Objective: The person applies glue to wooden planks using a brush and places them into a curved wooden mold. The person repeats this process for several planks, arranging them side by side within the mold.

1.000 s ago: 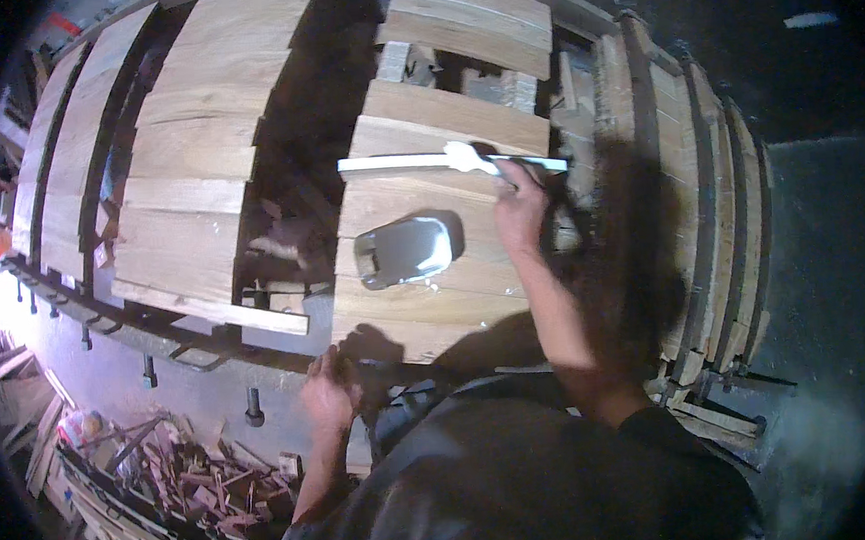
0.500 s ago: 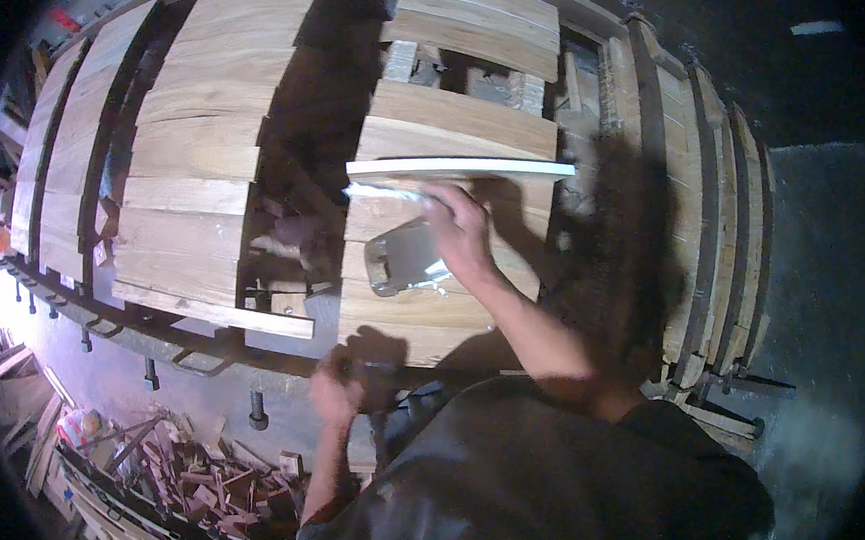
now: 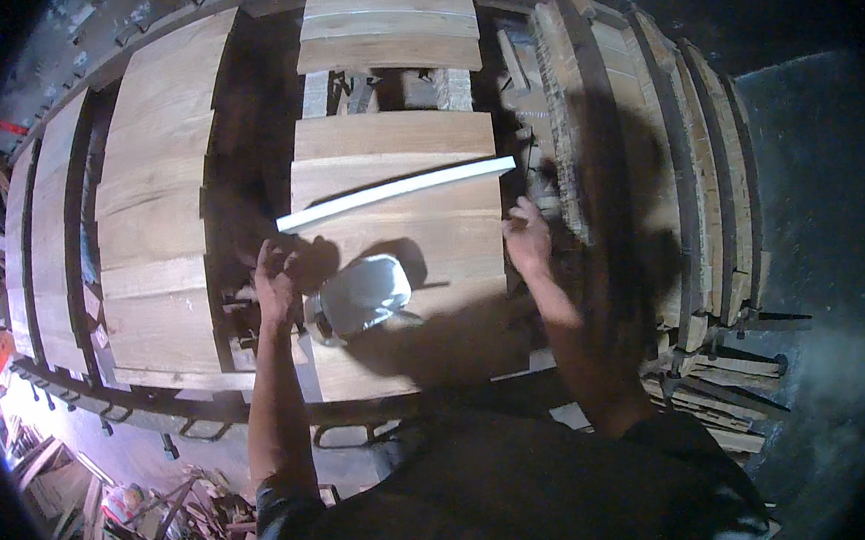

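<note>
A wooden strip with a bright white edge (image 3: 397, 193) lies slantwise across a panel of joined boards (image 3: 400, 234). My left hand (image 3: 275, 279) is just below the strip's left end, fingers partly bent and apart, with nothing visible in them. At the panel's right edge, below the strip's right end, my right hand (image 3: 527, 235) has loosely curled, parted fingers and looks bare. Between my forearms, a cut-open plastic container (image 3: 366, 293) with white stuff inside stands on the panel. Shadows fall around it.
More board panels (image 3: 155, 179) lie to the left, and another panel (image 3: 385, 24) lies at the far side. Upright boards and dark metal bars (image 3: 682, 182) line the right. A clamp rail (image 3: 201, 407) runs along the near edge, above a heap of wood scraps (image 3: 194, 517).
My right hand, earlier over the panel with a white-smeared tool, has moved right and looks bare. My left hand has risen to the strip's left end. The strip now slants; my view has shifted.
</note>
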Tool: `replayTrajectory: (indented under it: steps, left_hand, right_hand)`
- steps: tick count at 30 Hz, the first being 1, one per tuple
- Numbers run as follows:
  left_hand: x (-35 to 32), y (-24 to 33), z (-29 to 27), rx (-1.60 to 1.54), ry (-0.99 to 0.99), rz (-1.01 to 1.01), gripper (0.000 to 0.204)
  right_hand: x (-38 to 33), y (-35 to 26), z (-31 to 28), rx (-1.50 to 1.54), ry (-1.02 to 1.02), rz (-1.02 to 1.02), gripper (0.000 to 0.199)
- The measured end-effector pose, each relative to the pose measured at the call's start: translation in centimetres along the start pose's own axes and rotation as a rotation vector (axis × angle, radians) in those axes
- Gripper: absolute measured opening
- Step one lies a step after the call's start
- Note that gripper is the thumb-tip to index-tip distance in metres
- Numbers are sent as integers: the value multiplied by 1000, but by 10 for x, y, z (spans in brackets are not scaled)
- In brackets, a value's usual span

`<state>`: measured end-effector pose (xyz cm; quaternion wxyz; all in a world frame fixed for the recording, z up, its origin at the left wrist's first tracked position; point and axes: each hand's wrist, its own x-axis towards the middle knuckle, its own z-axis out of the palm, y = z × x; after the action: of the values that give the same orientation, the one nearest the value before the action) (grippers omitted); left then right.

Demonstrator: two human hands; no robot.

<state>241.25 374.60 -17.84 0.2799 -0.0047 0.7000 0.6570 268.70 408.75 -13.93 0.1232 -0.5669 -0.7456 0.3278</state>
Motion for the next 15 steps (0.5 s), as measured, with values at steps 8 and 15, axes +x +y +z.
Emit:
replayTrajectory:
  steps: [8,15]
  left_hand:
    - [43,22,37,-73,-170,70,51]
    - [129,92,90,133,-132,176,40]
  right_hand:
    - [64,-5,18,-29,-42,-135,58]
    - [155,-39,46,532,14,-165,36]
